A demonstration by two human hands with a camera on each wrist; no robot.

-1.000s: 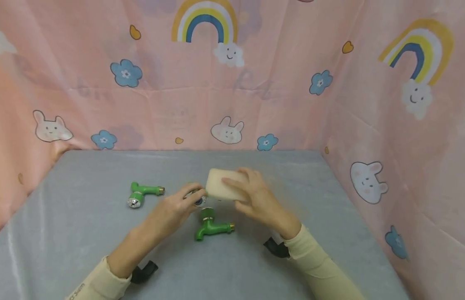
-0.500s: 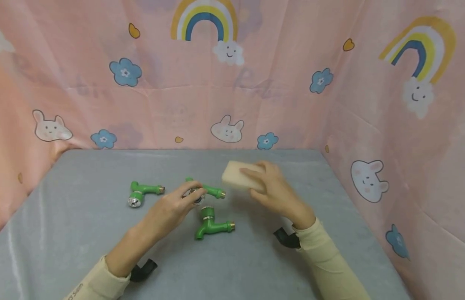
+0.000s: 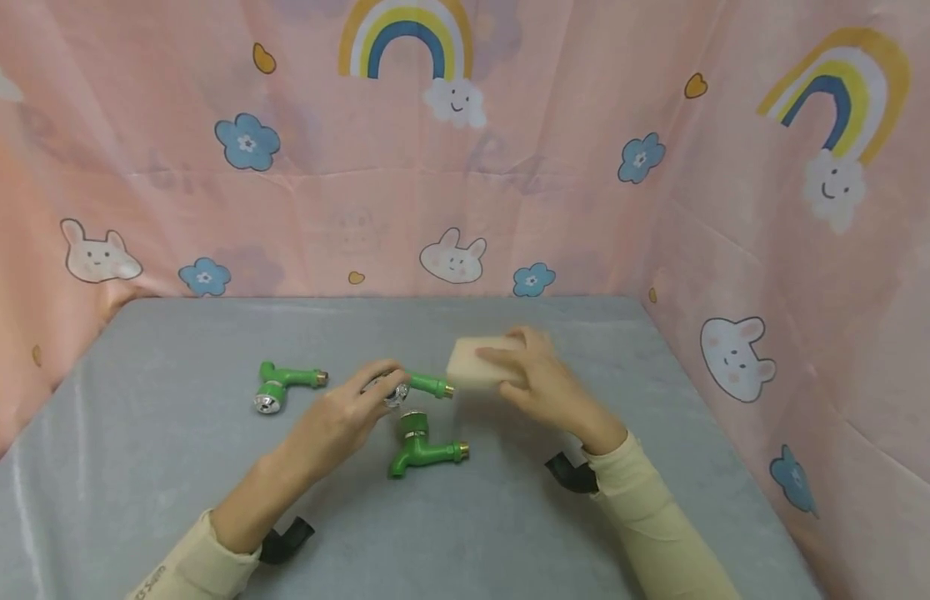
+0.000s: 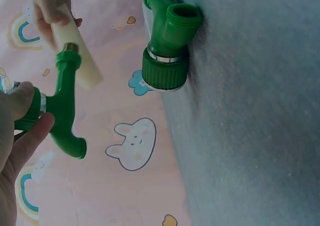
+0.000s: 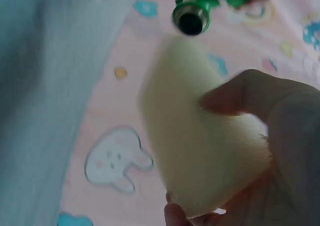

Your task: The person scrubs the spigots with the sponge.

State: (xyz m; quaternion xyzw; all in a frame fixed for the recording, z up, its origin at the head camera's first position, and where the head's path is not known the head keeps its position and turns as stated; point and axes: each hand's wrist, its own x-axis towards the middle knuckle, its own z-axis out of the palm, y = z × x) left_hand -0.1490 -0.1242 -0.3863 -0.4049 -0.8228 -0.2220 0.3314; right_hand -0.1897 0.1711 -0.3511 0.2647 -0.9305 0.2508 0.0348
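Green tap (image 4: 64, 103), its knob (image 4: 35, 106) pinched in the left hand (image 3: 351, 410), is just past the lying tap (image 3: 427, 454); the right hand (image 3: 543, 383) grips the pale sponge (image 3: 471, 365), past the lying tap and to its right; I'd hold the knob tight and rub gently all round.

held tap (image 3: 429, 385) partly hidden by left grip (image 3: 352, 407), pale block (image 5: 185, 121) blurred in right wrist view

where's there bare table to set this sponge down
Bare table lies between the sleeves, in front of the nearest tap; left of the leftmost tap; and between the right hand and right-side curtain. Mid-table is crowded: left hand, held tap, nearest tap and sponge.
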